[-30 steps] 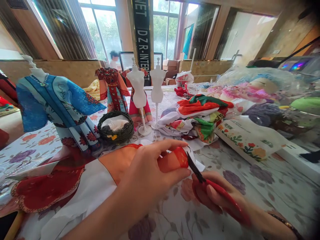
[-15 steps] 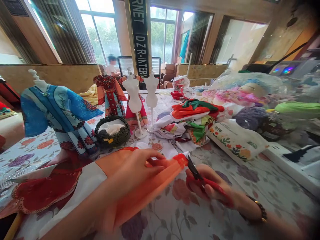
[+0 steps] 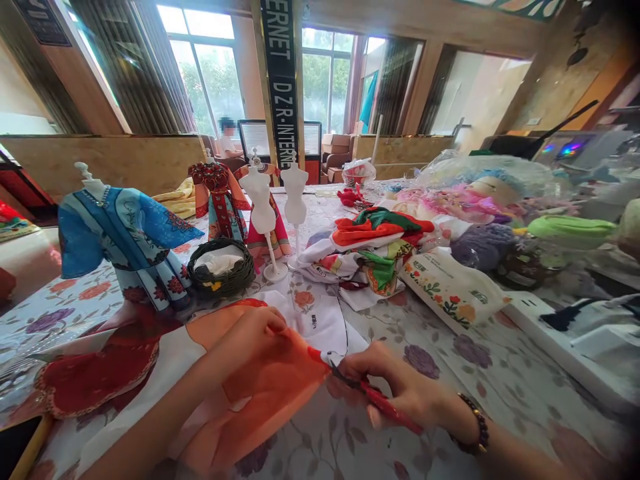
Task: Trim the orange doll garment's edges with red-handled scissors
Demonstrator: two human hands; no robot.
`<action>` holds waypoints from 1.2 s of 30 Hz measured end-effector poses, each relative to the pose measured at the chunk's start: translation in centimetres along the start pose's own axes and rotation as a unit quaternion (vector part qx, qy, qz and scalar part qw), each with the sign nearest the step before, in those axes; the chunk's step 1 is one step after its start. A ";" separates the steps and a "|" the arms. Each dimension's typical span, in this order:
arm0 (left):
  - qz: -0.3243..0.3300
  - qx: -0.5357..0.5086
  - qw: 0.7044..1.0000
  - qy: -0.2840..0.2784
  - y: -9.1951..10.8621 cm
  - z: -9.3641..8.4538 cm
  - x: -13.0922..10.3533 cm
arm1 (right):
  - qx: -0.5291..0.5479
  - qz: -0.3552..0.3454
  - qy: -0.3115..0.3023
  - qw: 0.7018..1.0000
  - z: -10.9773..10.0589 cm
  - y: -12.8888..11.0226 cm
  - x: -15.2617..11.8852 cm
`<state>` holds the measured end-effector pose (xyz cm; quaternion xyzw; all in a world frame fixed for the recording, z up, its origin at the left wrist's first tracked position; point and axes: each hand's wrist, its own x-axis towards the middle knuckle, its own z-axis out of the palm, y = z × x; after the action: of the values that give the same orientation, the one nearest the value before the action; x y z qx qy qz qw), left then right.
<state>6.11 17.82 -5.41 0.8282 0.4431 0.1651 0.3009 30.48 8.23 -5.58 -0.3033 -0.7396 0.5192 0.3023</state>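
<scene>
Orange fabric (image 3: 273, 377) with a red and white edge lies across the front of the table, partly lifted. My left hand (image 3: 263, 327) pinches it near its upper edge. In my right hand (image 3: 395, 383) are red-handled scissors (image 3: 383, 400), their dark blades at the fabric's right tip by the white edge. A white printed cloth (image 3: 320, 320) lies just behind the orange fabric. To the left is a dark red piece (image 3: 100, 373) with a patterned border.
Behind stand a blue-robed mannequin (image 3: 127, 233), white mannequins (image 3: 260, 200) and a dark woven basket (image 3: 220, 267). Piled cloth (image 3: 380, 233), a floral packet (image 3: 453, 287) and a white tray (image 3: 555, 353) are on the right. A person (image 3: 227, 140) sits far back.
My right hand and the scissors have moved left and slightly down. My left hand has shifted left, and the orange fabric is lower and more spread out. The view has tilted slightly.
</scene>
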 end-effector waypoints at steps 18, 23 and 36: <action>-0.102 -0.112 0.952 0.265 4.5 -3.8 -1.7 | 0.162 0.002 0.090 0.983 0.4 2.1 0.7; -0.078 -0.140 0.934 0.319 5.6 -4.2 -2.1 | 0.147 -0.008 0.128 0.981 -0.2 1.5 1.0; -0.006 -0.184 0.932 0.312 6.5 -5.1 -3.7 | 0.036 -0.004 0.115 0.993 -1.9 3.1 1.3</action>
<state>5.45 13.77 2.63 0.6623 0.4817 0.4916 0.2961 31.52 11.14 -7.84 -0.3471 -0.6822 0.5053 0.3985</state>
